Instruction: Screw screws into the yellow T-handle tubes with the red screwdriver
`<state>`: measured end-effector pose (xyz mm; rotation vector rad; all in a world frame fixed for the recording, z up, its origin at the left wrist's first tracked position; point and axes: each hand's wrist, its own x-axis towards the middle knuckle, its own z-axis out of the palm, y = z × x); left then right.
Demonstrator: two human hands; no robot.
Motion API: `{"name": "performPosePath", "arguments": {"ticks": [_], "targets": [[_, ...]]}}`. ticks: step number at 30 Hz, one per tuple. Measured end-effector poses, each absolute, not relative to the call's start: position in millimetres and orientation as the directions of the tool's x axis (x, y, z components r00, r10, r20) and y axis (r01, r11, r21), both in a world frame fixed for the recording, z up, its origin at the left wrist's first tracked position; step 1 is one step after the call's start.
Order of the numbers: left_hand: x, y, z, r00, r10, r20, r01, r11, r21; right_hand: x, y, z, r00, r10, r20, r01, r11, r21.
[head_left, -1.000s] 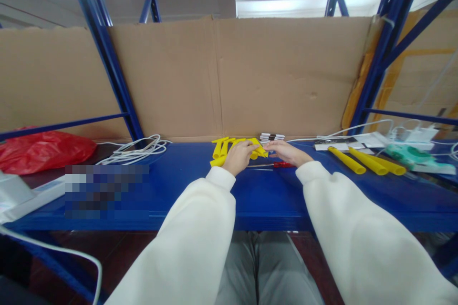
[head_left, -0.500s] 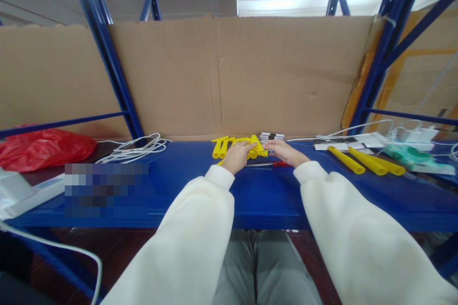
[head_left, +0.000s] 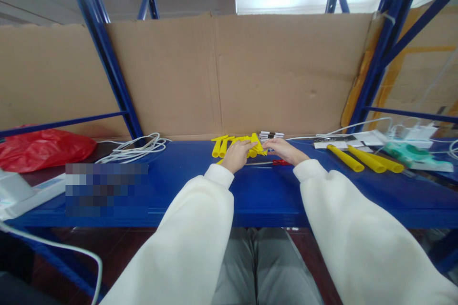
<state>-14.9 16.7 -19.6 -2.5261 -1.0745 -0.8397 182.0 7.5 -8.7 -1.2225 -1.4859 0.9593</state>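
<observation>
Several yellow plastic tubes (head_left: 216, 147) with flared ends lie in a cluster at the back of the blue shelf. My left hand (head_left: 236, 155) rests over the cluster, its fingers stretched out to the right and hiding some of the pieces. From the other side, my right hand (head_left: 283, 149) reaches in with its fingers extended towards the left fingertips, beside a tilted yellow piece (head_left: 256, 141). A small gap separates the two hands. Just in front of them is a screwdriver with a red handle (head_left: 282, 162); its metal shaft points left, partly hidden.
A small stack of black-and-white items (head_left: 271, 135) stands behind my right hand. More yellow tubes (head_left: 346, 158) lie to the right, near papers and a green-and-white packet (head_left: 410, 154). Coiled white cable (head_left: 143, 147) and a red plastic bag (head_left: 46, 149) are left. Cardboard (head_left: 286, 76) walls the back.
My hands stay almost in place above the yellow pieces, with only slight finger movement. The whole view has shifted very slightly.
</observation>
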Motion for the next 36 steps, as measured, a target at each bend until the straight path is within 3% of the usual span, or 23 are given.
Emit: {"name": "performPosePath", "arguments": {"ticks": [13, 28, 31, 36], "targets": [[-14.3, 15.5, -17.5, 0.568, 0.575, 0.589, 0.731, -0.682, -0.039, 185.0, 16.4, -12.7, -0.021, 0.978, 0.206, 0.296, 0.203, -0.933], [-13.6, 8.8, -14.6, 0.547, 0.591, 0.593, 0.732, -0.681, 0.004, 228.8, 19.6, 4.9, 0.42, 0.882, 0.213, 0.069, 0.202, -0.977], [-13.5, 8.9, -14.4, 0.546, 0.593, 0.592, 0.733, -0.68, 0.005, 249.3, 17.6, 4.6, 0.484, 0.854, 0.19, 0.13, 0.144, -0.981], [-13.5, 9.5, -14.9, 0.545, 0.589, 0.596, 0.725, -0.688, 0.017, 279.5, 17.5, -3.8, 0.586, 0.775, 0.238, 0.375, 0.001, -0.927]]}}
